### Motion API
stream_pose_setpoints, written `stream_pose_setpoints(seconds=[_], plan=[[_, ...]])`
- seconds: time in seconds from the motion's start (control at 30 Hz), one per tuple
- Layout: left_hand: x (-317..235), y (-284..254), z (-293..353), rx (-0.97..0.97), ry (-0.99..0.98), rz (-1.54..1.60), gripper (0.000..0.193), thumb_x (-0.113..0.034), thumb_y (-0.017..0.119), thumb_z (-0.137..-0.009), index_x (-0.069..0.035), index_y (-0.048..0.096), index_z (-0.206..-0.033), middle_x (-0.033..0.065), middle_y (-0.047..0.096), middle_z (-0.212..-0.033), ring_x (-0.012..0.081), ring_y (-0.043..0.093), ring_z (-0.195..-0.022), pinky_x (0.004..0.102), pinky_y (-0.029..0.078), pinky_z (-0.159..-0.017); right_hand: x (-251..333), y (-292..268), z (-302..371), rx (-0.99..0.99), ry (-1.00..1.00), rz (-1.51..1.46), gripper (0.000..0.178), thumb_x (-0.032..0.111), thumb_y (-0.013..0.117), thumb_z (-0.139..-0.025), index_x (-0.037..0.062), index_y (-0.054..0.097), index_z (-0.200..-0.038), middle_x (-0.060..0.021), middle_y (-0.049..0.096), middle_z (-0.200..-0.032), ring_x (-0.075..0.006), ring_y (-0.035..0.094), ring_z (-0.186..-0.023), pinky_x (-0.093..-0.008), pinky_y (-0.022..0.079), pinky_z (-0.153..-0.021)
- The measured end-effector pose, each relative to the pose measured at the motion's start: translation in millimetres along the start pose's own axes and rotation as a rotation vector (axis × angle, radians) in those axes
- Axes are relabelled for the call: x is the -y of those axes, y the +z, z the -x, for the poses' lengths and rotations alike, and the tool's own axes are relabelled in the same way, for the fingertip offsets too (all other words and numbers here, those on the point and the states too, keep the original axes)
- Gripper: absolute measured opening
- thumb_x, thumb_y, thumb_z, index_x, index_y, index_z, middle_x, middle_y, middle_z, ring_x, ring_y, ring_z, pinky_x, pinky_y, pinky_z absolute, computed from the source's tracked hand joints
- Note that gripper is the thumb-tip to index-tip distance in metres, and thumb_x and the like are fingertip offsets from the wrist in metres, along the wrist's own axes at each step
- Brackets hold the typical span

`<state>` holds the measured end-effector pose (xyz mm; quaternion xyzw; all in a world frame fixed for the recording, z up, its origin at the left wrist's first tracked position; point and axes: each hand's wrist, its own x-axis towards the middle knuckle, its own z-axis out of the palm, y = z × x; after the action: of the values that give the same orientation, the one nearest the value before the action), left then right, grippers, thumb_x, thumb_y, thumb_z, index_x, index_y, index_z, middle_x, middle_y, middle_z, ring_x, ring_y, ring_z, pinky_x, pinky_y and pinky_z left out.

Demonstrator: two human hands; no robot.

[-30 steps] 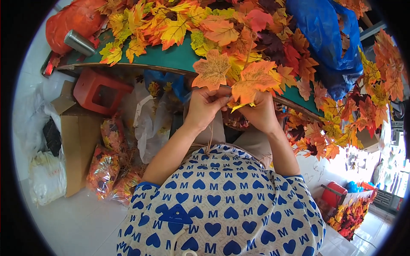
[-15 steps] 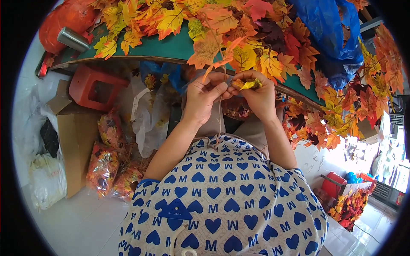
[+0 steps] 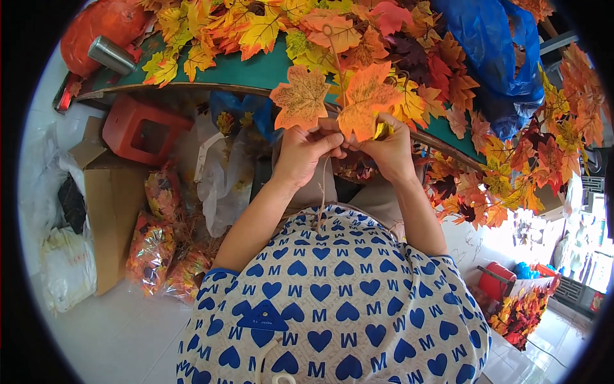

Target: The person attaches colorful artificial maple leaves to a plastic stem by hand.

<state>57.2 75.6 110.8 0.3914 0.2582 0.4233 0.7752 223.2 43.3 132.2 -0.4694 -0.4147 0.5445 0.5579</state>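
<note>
The left hand [image 3: 303,153] is closed on a thin brown stem [image 3: 338,64], thumb pressed against the fingers, while the right hand [image 3: 391,152] meets it at the fingertips and grasps a crumpled yellow leaf [image 3: 384,130], mostly hidden. Taking the meeting point of the hands as the clock's centre, the stem rises toward 12 o'clock, ending in a small loop, and its thin tail hangs toward 6 o'clock, over the person's lap. Two orange leaves spread in front of the fingers: a speckled leaf [image 3: 299,98] at 10 to 11 o'clock and a brighter leaf [image 3: 368,101] at 1 o'clock, its lower edge covering part of the right hand.

Beyond, at 12 o'clock, the green bench [image 3: 220,75] carries heaped yellow, orange and dark red foliage [image 3: 262,32]. A blue plastic bag [image 3: 489,57] lies at 2 o'clock; a metal cup [image 3: 112,55] and a red bag [image 3: 102,32] sit near 10. Off the bench, a red stool [image 3: 118,128] stands at 9 o'clock, and a cardboard box [image 3: 114,224] and clear-wrapped leaf packs [image 3: 150,253] at 8.
</note>
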Motion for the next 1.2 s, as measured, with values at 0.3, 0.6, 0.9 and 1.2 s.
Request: stream_pose_setpoints(seconds=[0.3, 0.6, 0.9, 1.2], plan=[[-1, 0, 3, -0.093, 0.038, -0.046, 0.011, 0.004, 0.06, -0.082, 0.004, 0.06, -0.094, 0.007, 0.064, -0.086, 0.0152, 0.063, -0.076, 0.0269, 0.054, -0.064, 11, -6, -1, 0.122, -0.09, 0.352, 0.017, -0.003, 0.072, -0.071, 0.0005, 0.065, -0.087, -0.0026, 0.065, -0.082, -0.0062, 0.058, -0.076, -0.0216, 0.048, -0.068], [-1, -8, -3, -0.088, 0.169, -0.174, 0.011, 0.004, 0.062, -0.082, 0.004, 0.061, -0.093, 0.0083, 0.063, -0.08, 0.0145, 0.063, -0.066, 0.024, 0.053, -0.06, -5, 7, -5, -0.117, -0.126, 0.19, 0.033, -0.005, 0.077, -0.064, 0.0031, 0.055, -0.088, 0.001, 0.058, -0.09, -0.0054, 0.052, -0.082, -0.0206, 0.045, -0.076], [7, -10, -2, -0.071, 0.082, -0.114, 0.016, 0.008, 0.059, -0.081, 0.002, 0.058, -0.095, 0.0074, 0.063, -0.084, 0.0137, 0.06, -0.067, 0.024, 0.049, -0.058, -1, 7, -2, -0.102, -0.191, 0.285, 0.028, 0.0, 0.076, -0.067, 0.0043, 0.054, -0.084, 0.0039, 0.055, -0.08, -0.004, 0.049, -0.079, -0.0201, 0.042, -0.07], [1, -13, -9, -0.072, 0.037, -0.006, 0.011, 0.001, 0.059, -0.084, 0.003, 0.059, -0.095, 0.0079, 0.062, -0.083, 0.0128, 0.059, -0.063, 0.0291, 0.055, -0.062, -6, 18, -7, 0.007, -0.076, 0.141, 0.016, -0.006, 0.07, -0.072, 0.001, 0.055, -0.073, 0.0024, 0.055, -0.073, -0.0064, 0.057, -0.075, -0.0219, 0.047, -0.063]])
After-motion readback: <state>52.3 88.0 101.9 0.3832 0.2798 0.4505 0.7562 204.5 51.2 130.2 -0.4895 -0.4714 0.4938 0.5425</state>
